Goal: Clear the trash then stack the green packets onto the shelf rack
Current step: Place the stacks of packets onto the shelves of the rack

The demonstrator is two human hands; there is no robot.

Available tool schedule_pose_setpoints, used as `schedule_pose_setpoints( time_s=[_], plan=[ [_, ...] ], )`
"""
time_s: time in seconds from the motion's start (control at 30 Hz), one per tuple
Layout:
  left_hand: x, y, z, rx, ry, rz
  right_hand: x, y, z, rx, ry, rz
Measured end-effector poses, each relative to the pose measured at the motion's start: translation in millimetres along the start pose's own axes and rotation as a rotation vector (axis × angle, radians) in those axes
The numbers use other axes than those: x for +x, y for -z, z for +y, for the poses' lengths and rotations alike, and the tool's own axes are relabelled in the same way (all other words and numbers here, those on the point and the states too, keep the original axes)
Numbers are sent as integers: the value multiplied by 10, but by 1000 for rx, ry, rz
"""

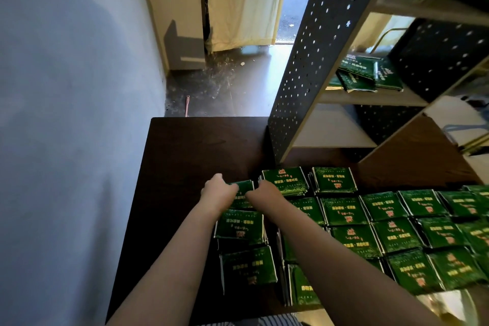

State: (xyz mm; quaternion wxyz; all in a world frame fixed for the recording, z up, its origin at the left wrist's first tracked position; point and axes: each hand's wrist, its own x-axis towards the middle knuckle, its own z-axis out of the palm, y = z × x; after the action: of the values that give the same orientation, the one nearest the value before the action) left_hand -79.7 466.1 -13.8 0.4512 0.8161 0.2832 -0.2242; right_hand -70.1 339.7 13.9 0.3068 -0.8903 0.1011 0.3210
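While both arms reach fwd over the dark tabletop [185, 156], I see L hand [218, 193] & R hand [266, 192] w/ fingers curled on opposite edges of one green packet stack [244, 189], far-left of the other green packets [344, 210], near the shelf rack [299, 66] base.

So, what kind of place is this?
Probably a small stockroom or shop back room: stacks of green packets cover a dark table, beside a metal rack holding more.
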Motion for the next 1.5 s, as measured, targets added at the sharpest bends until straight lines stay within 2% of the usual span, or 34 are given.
schedule_pose_setpoints(
  time_s=[0.23,0.4,0.73,1.23,1.5],
  plan=[
    [-311,124,374,45,-189,-11,-371,323,-168,72,75,90],
    [-488,223,524,14,-253,-38,-611,575,-239,171,142,163],
    [-989,145,1144,-38,-463,104,-832,1290,-163,280,330,282],
    [-1477,-937,2213,-273,-494,250,-812,2580,641,356,510,232],
    [-1608,-1219,2558,-374,-538,374,-839,2981,886,400,601,234]
  ],
)
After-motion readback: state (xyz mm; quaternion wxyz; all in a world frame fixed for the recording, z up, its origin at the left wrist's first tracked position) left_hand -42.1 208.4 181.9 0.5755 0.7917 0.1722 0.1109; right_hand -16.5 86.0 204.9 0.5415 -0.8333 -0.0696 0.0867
